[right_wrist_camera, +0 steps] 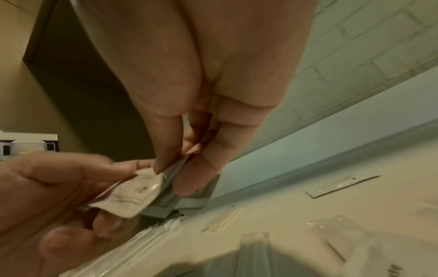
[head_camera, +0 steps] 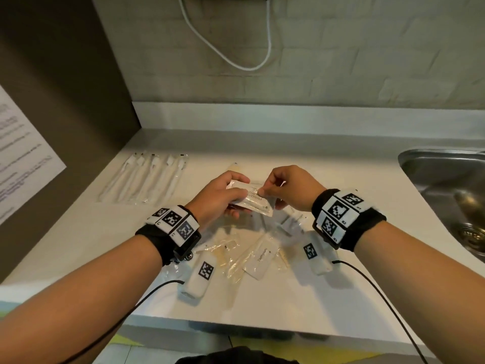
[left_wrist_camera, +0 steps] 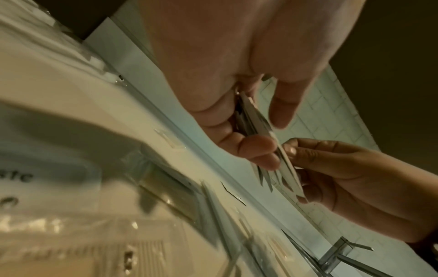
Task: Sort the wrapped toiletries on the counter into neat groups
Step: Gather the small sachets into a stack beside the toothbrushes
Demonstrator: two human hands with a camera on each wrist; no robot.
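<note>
Above the middle of the desk [head_camera: 328, 166], the left hand [head_camera: 220, 195] gripped a small stack of flat conditioner sachets [head_camera: 253, 202], thumb on top and fingers beneath, while the right hand [head_camera: 286, 187] pinched the stack's right end. The sachets looked light, thin, floppy and slick in their wrappers, so they would probably slide apart unless pinched near an edge. A row of wrapped toothbrushes [head_camera: 147, 177] lay toward the desk's back left corner; loose packets, including a toothpaste sachet [head_camera: 262, 260], lay near the front edge. Only the left wrist view showed several layers edge-on; the head view alone showed the printed label.
</note>
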